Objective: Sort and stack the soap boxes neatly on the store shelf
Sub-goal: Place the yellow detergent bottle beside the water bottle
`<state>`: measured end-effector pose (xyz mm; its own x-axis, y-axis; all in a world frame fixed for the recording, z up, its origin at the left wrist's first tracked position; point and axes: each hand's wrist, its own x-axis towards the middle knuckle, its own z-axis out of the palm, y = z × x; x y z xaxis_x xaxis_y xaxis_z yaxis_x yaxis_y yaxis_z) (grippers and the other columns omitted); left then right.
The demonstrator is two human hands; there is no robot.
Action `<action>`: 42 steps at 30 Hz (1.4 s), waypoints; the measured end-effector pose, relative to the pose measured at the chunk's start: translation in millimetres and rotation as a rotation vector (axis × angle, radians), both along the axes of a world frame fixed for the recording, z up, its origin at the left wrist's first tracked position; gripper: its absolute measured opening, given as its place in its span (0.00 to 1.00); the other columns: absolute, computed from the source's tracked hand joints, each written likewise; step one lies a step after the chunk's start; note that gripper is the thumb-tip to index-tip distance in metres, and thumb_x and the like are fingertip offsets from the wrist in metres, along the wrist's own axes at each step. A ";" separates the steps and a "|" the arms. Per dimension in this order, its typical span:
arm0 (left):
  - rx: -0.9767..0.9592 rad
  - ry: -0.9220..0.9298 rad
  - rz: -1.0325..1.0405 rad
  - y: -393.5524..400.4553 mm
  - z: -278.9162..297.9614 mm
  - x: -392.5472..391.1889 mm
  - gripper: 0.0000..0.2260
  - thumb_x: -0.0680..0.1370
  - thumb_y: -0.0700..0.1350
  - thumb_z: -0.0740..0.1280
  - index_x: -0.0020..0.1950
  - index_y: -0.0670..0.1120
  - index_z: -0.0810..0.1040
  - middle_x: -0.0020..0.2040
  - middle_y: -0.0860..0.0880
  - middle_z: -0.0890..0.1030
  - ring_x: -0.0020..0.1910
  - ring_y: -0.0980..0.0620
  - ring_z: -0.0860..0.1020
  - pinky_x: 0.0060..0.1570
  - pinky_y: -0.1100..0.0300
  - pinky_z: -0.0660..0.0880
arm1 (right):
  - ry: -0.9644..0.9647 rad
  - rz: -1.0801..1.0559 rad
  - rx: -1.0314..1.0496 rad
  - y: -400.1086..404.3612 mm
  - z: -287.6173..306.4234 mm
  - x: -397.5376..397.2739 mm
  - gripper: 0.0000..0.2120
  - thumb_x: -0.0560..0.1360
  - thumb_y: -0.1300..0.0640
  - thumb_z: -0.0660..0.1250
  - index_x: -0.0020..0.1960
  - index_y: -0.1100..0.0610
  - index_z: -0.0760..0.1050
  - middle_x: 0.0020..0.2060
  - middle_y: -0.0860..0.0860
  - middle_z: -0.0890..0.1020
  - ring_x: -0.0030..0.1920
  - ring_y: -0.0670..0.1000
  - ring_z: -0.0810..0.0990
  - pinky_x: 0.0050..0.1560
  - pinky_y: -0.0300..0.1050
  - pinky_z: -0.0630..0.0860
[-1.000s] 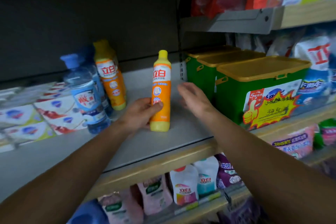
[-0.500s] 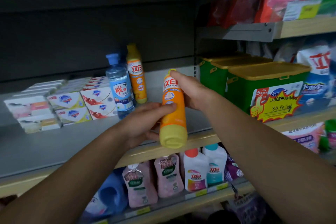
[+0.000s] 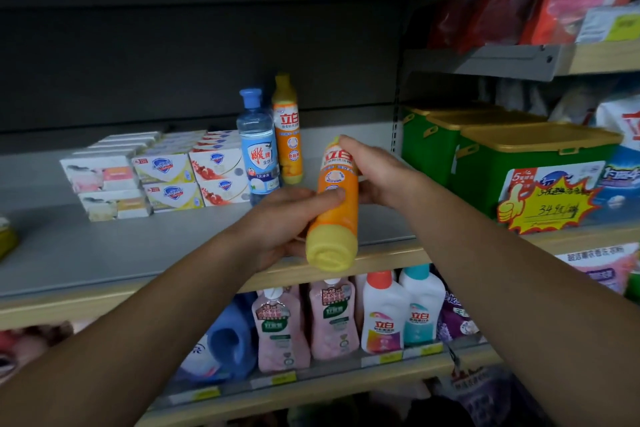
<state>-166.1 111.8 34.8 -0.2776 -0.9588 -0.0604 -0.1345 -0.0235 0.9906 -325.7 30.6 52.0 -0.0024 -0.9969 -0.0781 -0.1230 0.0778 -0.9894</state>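
Soap boxes (image 3: 162, 177) stand in neat two-high rows at the back left of the grey shelf (image 3: 104, 253). In front of the shelf I hold an orange detergent bottle (image 3: 337, 218), tilted with its yellow base toward me. My left hand (image 3: 287, 225) grips its lower body. My right hand (image 3: 374, 173) wraps the top and hides the cap. Both hands are to the right of the soap boxes and apart from them.
A clear blue-capped bottle (image 3: 258, 149) and a second orange bottle (image 3: 287, 135) stand just right of the soap boxes. Green tubs with yellow lids (image 3: 485, 163) fill the shelf section on the right. Bottles and pouches (image 3: 346, 319) line the shelf below.
The orange bottle was lifted off the shelf by my left hand and tilted toward me; my right hand came in and closed over its top. My view has pulled back from the shelf.
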 end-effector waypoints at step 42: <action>-0.565 -1.107 0.347 -61.0 -91.4 97.9 0.24 0.73 0.63 0.57 0.54 0.46 0.80 0.55 0.47 0.82 0.57 0.45 0.77 0.58 0.53 0.75 | 0.512 -0.055 -0.458 -88.3 -83.4 67.2 0.30 0.78 0.54 0.68 0.75 0.54 0.57 0.69 0.54 0.73 0.65 0.57 0.75 0.64 0.53 0.72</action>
<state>-68.1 50.8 -56.6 -0.0733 -0.9382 0.3382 -0.9573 0.1612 0.2398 -258.5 -57.7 -31.5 0.0215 -0.9264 0.3759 -0.5918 -0.3148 -0.7421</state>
